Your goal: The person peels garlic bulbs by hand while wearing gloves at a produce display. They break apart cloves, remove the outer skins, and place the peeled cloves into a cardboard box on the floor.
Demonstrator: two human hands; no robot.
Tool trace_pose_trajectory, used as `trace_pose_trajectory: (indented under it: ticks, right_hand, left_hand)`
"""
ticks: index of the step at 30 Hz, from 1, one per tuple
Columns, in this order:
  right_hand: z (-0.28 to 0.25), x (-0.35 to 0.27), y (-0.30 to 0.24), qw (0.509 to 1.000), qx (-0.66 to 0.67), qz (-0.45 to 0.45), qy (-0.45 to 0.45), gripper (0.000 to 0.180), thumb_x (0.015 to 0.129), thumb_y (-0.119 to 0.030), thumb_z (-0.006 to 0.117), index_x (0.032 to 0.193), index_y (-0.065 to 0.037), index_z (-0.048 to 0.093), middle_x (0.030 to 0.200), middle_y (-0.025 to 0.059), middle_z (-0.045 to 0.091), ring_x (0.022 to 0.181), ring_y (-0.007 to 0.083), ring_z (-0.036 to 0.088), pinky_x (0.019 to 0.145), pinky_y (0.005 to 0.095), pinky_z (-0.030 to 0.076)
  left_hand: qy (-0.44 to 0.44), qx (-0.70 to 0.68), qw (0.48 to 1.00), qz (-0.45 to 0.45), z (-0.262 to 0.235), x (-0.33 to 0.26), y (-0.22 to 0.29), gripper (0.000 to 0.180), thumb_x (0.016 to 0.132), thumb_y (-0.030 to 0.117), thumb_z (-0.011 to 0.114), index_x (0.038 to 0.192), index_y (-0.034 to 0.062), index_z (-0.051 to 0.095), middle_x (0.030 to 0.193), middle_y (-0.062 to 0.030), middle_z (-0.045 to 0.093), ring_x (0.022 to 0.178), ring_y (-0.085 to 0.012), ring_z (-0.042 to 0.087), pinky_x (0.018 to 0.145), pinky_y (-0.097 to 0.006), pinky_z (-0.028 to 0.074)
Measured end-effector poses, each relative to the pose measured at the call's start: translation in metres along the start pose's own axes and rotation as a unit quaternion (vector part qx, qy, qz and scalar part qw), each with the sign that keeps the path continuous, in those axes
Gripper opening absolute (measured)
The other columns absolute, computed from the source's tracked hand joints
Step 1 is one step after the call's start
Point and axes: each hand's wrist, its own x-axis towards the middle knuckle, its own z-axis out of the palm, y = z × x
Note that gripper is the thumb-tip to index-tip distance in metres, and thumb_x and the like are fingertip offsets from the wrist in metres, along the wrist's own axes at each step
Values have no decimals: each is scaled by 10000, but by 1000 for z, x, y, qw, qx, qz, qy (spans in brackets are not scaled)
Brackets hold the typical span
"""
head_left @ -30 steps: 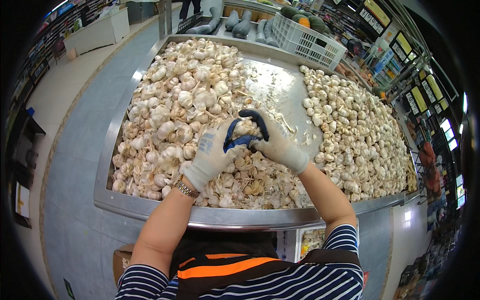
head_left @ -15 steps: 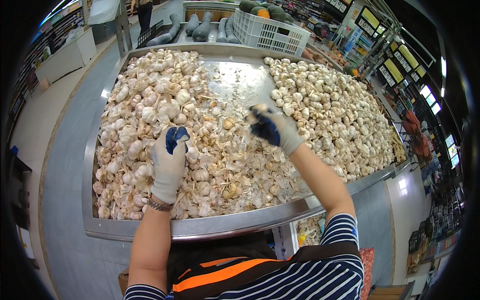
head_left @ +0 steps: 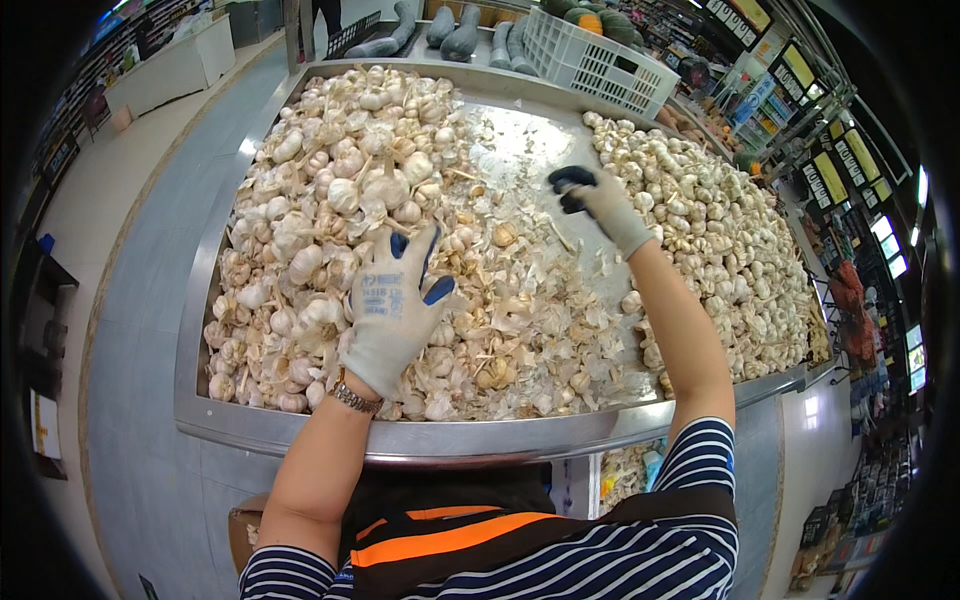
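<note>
My left hand [head_left: 393, 312], in a white glove with blue coating, is spread palm down over the left heap of garlic bulbs [head_left: 325, 225]. Its fingers are apart and touch the heap's right side; no bulb shows in them. My right hand [head_left: 607, 205], gloved alike, hovers beside the right heap of garlic [head_left: 715, 235]. Thumb and fingers point left with a gap between them, and nothing is visible there. Loose papery garlic skins [head_left: 520, 300] cover the middle of the metal tray between the heaps.
A raised metal rim [head_left: 470, 437] runs round the tray. Beyond its far edge lie long grey-green gourds [head_left: 460, 38] and a white plastic crate [head_left: 595, 55] with pumpkins [head_left: 612, 26]. Below the front edge on the right is a container of garlic scraps [head_left: 622, 482].
My right hand has moved right toward the right heap, and the garlic bulb it held is no longer in its fingers. My left hand has shifted right and spread its fingers.
</note>
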Motion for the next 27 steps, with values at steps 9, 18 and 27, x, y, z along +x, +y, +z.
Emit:
trace_pose_trajectory:
  ticks: [9, 18, 27]
  right_hand:
    - [72, -11, 38, 895, -404, -156, -110, 485, 860, -155, 678, 1335, -202, 596, 1125, 157, 695, 944, 349, 691, 871, 412, 546]
    - [59, -3, 45, 987, -40, -141, 64, 268, 897, -108, 639, 1153, -41, 676, 1095, 157, 689, 996, 272, 661, 893, 330, 508]
    - [92, -47, 4, 886, -405, -202, -95, 440, 838, -170, 728, 1254, -97, 603, 1116, 182, 681, 976, 346, 663, 878, 415, 524]
  left_hand:
    - [108, -64, 992, -13, 4, 10, -12, 400, 829, 179, 763, 1190, 51, 649, 1058, -137, 600, 880, -272, 593, 756, -376, 486]
    - [178, -54, 982, 31, 0, 14, -8, 347, 827, 111, 748, 1158, 50, 660, 1041, -124, 615, 890, -284, 589, 805, -394, 475]
    - [180, -81, 980, 2, 1, 14, -14, 322, 841, 92, 734, 1148, 30, 661, 1009, -112, 626, 858, -229, 601, 753, -359, 496]
